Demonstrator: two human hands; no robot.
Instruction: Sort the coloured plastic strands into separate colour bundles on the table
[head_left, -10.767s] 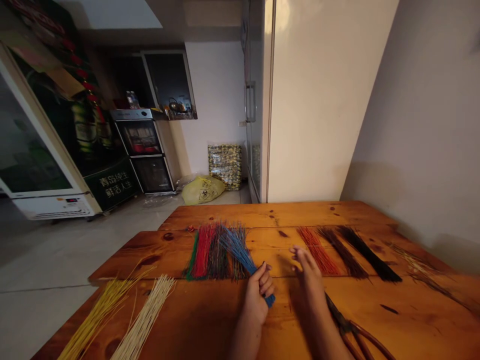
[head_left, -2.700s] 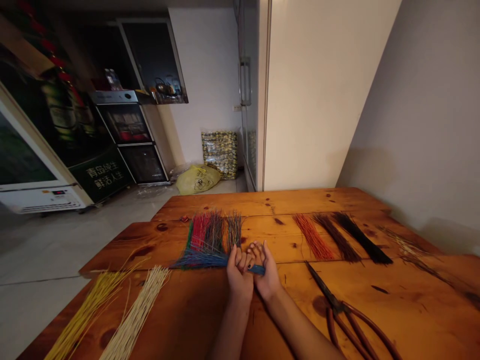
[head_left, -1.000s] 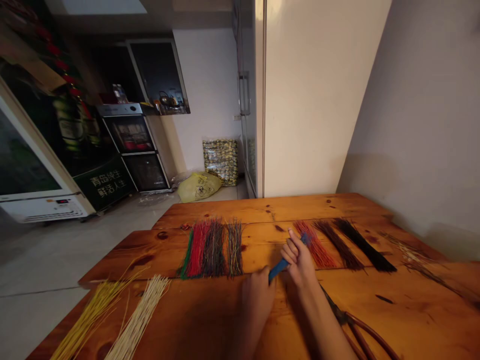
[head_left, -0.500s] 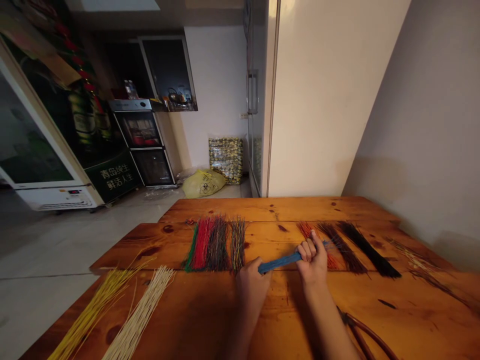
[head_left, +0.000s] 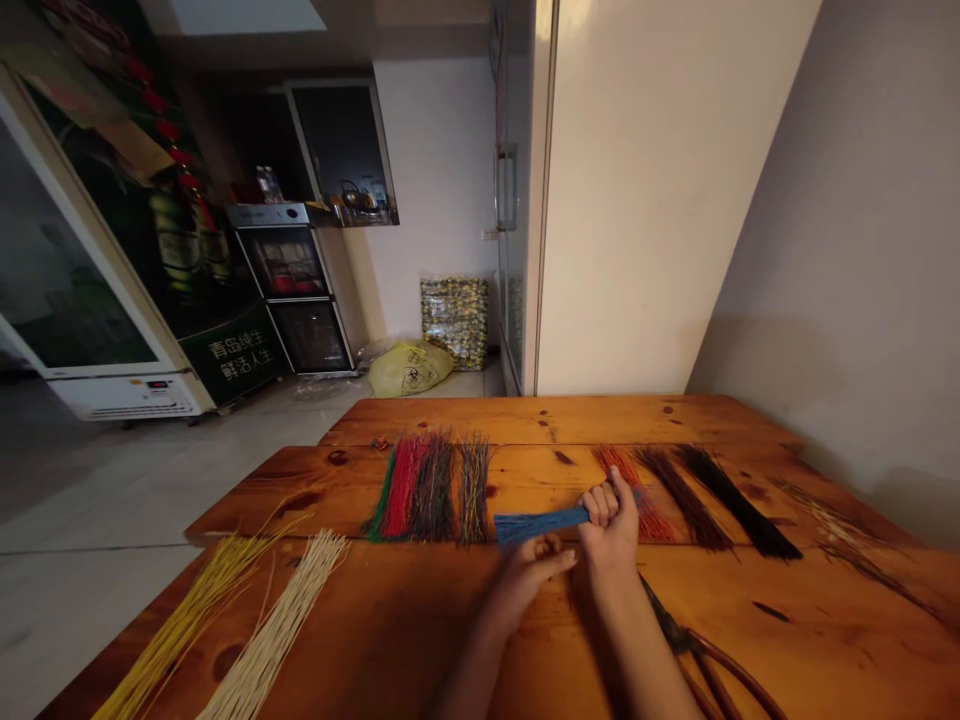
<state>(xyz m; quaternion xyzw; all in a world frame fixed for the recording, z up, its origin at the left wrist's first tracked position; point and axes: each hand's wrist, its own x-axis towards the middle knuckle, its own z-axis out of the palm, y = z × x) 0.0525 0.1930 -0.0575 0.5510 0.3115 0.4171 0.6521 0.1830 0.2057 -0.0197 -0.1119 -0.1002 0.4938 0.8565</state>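
My right hand (head_left: pixel 609 515) is closed round a bundle of thin blue strands (head_left: pixel 536 523). The cut-looking end sticks out to the left, slightly fanned, and a few blue tips show past the hand's right side. Just below the blue bundle is my left hand (head_left: pixel 534 570), fingers loosely bent and apart, thumb stretched to the right, holding nothing. An orange-red bundle (head_left: pixel 656 515) lies partly behind my right hand. By my right forearm rest shears (head_left: pixel 694 640) with brown handles, partly hidden by the arm.
On the wooden table (head_left: pixel 465 418) lie green (head_left: pixel 384 495), red (head_left: pixel 407 485), dark mixed (head_left: pixel 435 490) and multicoloured (head_left: pixel 474 490) bundles. Yellow (head_left: pixel 195 620) and cream (head_left: pixel 277 625) strands are front left. Brown (head_left: pixel 686 500) and black (head_left: pixel 739 500) bundles, plus loose scraps (head_left: pixel 840 520), lie right.
My left hand has let go of the blue bundle's left end and dropped below it, fingers loosening. That end has fanned out. My right hand has shifted slightly left, still gripping.
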